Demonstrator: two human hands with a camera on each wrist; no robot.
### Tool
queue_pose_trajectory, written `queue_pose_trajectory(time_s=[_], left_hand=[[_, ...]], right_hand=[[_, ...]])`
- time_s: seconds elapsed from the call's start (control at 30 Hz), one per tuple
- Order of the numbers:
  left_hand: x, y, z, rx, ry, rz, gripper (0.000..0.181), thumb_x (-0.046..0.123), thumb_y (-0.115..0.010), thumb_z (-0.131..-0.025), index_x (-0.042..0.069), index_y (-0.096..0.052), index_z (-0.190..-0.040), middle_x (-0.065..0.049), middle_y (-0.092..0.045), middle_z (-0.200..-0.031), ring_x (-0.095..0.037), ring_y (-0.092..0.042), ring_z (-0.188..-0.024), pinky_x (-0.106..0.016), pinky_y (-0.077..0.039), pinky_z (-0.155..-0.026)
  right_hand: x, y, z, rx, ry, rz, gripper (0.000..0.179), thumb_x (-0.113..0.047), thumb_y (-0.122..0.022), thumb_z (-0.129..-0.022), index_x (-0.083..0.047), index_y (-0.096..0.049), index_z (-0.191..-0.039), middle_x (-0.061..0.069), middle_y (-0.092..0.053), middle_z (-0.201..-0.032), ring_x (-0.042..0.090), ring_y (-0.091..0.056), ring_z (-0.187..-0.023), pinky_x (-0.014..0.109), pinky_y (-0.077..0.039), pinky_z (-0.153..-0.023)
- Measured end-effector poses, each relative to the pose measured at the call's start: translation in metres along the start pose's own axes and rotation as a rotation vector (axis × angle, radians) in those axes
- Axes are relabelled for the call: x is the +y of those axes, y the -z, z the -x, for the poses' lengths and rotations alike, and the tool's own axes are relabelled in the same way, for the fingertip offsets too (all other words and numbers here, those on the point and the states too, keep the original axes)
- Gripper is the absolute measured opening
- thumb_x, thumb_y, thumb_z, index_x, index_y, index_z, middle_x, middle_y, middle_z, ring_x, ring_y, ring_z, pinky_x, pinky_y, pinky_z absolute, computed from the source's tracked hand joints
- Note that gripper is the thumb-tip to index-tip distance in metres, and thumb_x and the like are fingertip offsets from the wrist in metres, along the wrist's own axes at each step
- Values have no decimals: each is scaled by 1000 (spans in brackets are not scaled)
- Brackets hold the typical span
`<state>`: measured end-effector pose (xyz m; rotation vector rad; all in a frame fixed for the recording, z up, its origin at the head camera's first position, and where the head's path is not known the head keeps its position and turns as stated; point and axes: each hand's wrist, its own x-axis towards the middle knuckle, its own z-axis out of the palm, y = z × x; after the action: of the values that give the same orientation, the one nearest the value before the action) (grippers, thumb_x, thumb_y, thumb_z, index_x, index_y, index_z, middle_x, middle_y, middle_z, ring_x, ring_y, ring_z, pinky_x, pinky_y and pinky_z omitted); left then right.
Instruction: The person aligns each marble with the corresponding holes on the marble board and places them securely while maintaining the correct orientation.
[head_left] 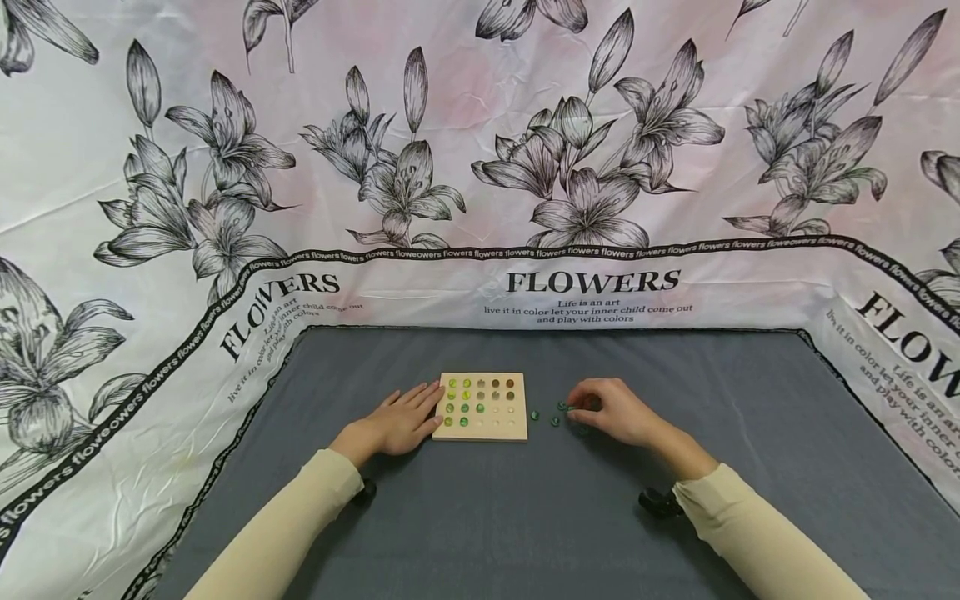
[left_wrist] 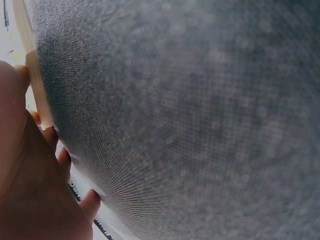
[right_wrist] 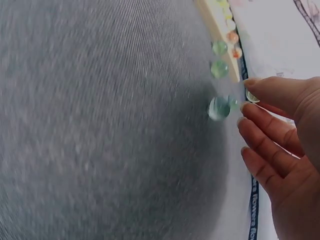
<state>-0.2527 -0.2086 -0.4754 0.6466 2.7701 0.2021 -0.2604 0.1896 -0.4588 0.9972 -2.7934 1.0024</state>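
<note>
wooden board [head_left: 487,432] | flat, partly filled | loose green marbles [head_left: 555,422] | beside it

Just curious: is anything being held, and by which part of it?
The right hand pinches a marble by its sides; the left hand only touches the board.

Grey tablecloth [head_left: 495,517]; pinkish-white sheet [head_left: 495,104] behind, bearing lily prints [head_left: 588,212], "FLOWERS" lettering [head_left: 594,282], black band [head_left: 480,252].

board [head_left: 487,432]: pale wood | seated marbles [head_left: 466,396]: yellow-green, green, greyish, orange-brown | loose marbles [head_left: 535,415]: translucent green | desk [head_left: 480,517]: plain dark grey | backdrop [head_left: 450,92]: white, pink blush, black line-drawn flowers | border strip [head_left: 585,252]: black, white lettering | sleeves [head_left: 292,517]: plain cream | wrist devices [head_left: 660,502]: black
</note>
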Motion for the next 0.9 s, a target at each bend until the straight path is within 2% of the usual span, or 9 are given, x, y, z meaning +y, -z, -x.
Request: queue_pose_trajectory(time_s=[0.37, 0.7, 0.9], left_hand=[[0, 0, 0, -3, 0, -8, 66, 52, -27, -111, 21, -11, -167, 3, -7, -172, -20, -8, -159, -57, -9, -125], [5, 4, 4, -20, -6, -14, 65, 50, -27, -112, 20, -11, -167, 1, -7, -173, -21, -8, -159, -56, -10, -125], [9, 11, 9, -13, -22, -19, 63, 45, -29, -113, 14, -16, -166, -4, -11, -172, -26, -12, -158, -57, -13, -124]], right_hand=[[-31, -11, -14, -25, 58, -52, 12, -16, -74, -96, -7, -75, -104, -5, -71, -99, 12, -67, -91, 45, -57, -84], [-52, -37, -37, -68, 124, -72, 12, -11, -73, -96, -5, -75, -106, 1, -73, -101, 14, -70, -92, 40, -58, -83], [-62, -52, -48, -94, 116, -61, 10, -11, -72, -97, -6, -75, -104, 0, -73, -98, 12, -69, -90, 37, -58, -81]])
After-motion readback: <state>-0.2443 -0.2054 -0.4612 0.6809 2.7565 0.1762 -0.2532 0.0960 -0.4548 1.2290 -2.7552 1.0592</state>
